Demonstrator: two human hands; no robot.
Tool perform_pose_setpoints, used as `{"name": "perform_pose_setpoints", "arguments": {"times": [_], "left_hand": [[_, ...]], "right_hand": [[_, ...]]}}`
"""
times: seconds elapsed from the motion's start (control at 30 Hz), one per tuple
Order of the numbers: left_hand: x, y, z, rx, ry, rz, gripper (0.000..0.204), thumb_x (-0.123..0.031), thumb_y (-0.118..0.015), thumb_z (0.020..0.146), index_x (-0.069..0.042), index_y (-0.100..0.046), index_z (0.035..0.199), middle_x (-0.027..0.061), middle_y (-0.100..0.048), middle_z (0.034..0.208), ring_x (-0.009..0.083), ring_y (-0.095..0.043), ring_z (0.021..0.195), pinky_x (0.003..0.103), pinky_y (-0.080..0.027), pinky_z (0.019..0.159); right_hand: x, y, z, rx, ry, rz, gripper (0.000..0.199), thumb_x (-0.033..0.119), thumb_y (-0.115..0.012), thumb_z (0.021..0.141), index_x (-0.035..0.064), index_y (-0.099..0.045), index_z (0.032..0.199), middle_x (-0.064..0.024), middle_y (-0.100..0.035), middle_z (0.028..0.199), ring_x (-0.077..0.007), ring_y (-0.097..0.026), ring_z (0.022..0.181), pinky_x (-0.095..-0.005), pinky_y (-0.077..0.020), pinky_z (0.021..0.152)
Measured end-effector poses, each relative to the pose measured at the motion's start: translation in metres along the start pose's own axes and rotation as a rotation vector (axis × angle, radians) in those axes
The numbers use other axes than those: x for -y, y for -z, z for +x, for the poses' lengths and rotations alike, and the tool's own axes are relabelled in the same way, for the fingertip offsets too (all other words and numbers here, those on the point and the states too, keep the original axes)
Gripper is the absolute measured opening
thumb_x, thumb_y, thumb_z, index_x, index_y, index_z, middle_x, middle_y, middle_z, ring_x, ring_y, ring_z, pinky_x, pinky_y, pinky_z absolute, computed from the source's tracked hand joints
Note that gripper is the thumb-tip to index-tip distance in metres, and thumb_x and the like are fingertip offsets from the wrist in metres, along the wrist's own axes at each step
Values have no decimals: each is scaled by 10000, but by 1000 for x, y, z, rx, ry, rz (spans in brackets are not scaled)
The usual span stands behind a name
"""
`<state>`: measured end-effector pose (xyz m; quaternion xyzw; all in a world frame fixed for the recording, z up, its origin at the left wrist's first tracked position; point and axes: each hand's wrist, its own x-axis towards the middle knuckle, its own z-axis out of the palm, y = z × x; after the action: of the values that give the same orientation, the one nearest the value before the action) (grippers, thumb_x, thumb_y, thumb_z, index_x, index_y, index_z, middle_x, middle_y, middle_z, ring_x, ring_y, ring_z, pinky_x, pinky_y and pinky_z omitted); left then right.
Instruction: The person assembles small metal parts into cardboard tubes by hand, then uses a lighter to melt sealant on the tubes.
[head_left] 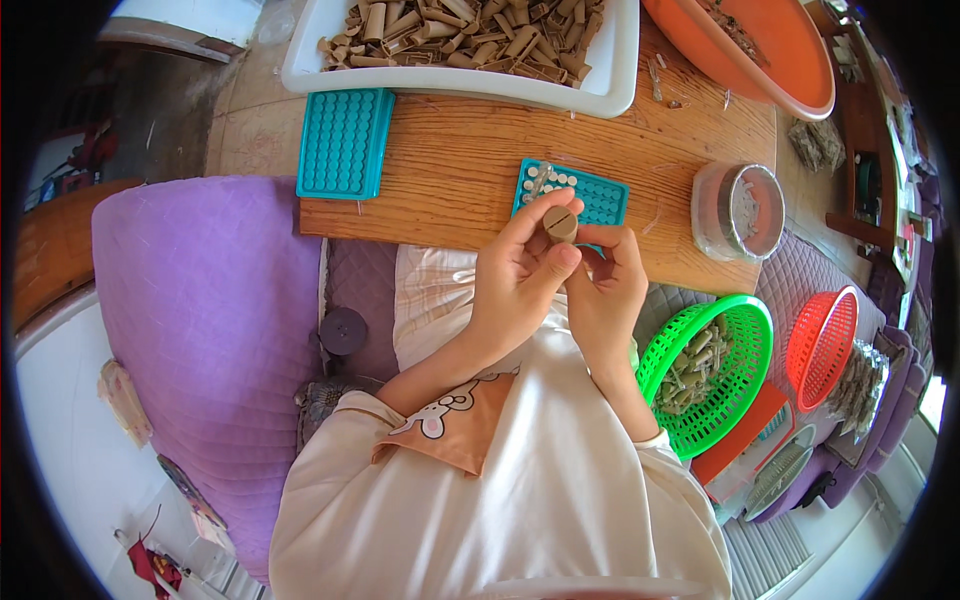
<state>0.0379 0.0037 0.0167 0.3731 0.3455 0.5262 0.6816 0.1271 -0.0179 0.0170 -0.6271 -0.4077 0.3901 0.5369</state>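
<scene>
Above the table's near edge, my left hand (pixel 512 278) grips a small brown cylinder (pixel 562 222) between thumb and fingers. Its round end faces up and has a dark slit across it. My right hand (pixel 610 290) is closed at the cylinder's right side with bent fingers; its fingertips are partly hidden. Just beyond my hands lies a teal tray (pixel 604 200) with rows of round holes. Several white round pieces (pixel 563 180) sit in its left part, and a clear narrow tube (pixel 541 180) rests over them.
A white tub (pixel 460 80) of brown curved pieces stands at the back, near another teal tray (pixel 345 145). An orange basin (pixel 800 85) and a clear round container (pixel 712 215) are at right. A green basket (pixel 755 395) holds small tubes; a red basket (pixel 822 345) stands beyond.
</scene>
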Motion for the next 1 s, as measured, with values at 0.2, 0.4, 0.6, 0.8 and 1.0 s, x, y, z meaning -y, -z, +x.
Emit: {"name": "perform_pose_setpoints", "arguments": {"times": [0.2, 0.4, 0.6, 0.8, 1.0], "left_hand": [[8, 2, 3, 13, -109, 180, 331, -137, -513, 847, 16, -443, 1132, 114, -549, 1026, 126, -526, 904, 230, -435, 766], [22, 3, 10, 13, -85, 211, 222, -144, -444, 877, 4, -476, 1039, 106, -565, 948, 134, -546, 831, 238, -455, 698], [30, -9, 22, 68, -238, 457, 230, -187, -421, 888, -12, -469, 1030, 104, -550, 949, 163, -538, 875, 264, -438, 740], [20, -9, 29, -19, -79, -72, 324, -284, -376, 903, -52, -375, 1128, 103, -507, 966, 183, -476, 1013, 303, -443, 760], [19, 1, 30, 89, 40, 31, 438, -410, -291, 902, -53, -395, 1133, 47, -477, 813, 32, -341, 552, 156, -301, 455]], "right_hand": [[-2, 3, 8, 143, 14, -77, 199, -34, -593, 713, -10, -535, 902, -127, -552, 793, -232, -567, 700, -288, -479, 588], [-6, 3, 9, 258, 52, -301, 196, 45, -547, 763, -31, -526, 942, -183, -549, 743, -314, -553, 623, -341, -443, 541], [-20, 22, 24, 185, 33, -255, 265, 57, -552, 764, -31, -525, 1013, -162, -561, 735, -259, -565, 610, -310, -448, 555], [-1, 135, 92, -102, 64, -300, 128, 65, -568, 772, 21, -584, 891, -39, -596, 720, -95, -558, 651, -222, -439, 581], [-32, 191, 141, -8, 62, -1064, 180, 69, -600, 685, 3, -587, 852, -178, -600, 790, -332, -574, 750, -382, -454, 669]]}}
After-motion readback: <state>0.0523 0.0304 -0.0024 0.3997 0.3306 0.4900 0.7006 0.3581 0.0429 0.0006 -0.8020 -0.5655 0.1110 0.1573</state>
